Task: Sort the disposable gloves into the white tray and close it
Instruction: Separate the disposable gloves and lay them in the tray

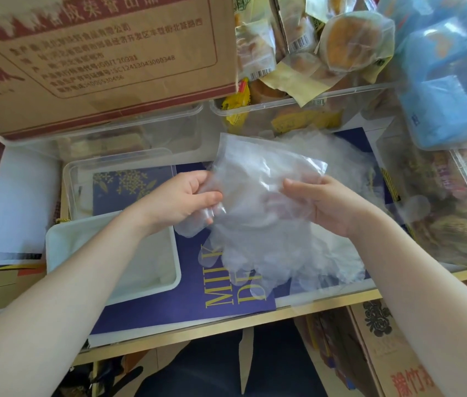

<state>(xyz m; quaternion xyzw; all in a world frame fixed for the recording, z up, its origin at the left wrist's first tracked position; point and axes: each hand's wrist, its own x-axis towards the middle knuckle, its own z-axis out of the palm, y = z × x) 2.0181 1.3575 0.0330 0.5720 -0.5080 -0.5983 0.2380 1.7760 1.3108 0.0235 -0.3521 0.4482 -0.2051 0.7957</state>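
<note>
my left hand (180, 200) and right hand (319, 204) both pinch the bunched disposable gloves (260, 224) above the blue book, right of the white tray (54, 242): judged featherlight, limp, slippery, best gathered at the cuffs.

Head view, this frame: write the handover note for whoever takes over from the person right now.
Left hand: grips the left edge of the bunch of clear disposable gloves.
Right hand: holds the bunch's right side, thumb on top.
Gloves: held above the blue book, glove fingers hanging down toward the person.
White tray: open, to the left of the gloves; I cannot see any gloves in it.
Clear lid: lying just beyond the tray.
Done: gloves picked up.
Left: lay the gloves in the tray, fit the lid.
</note>
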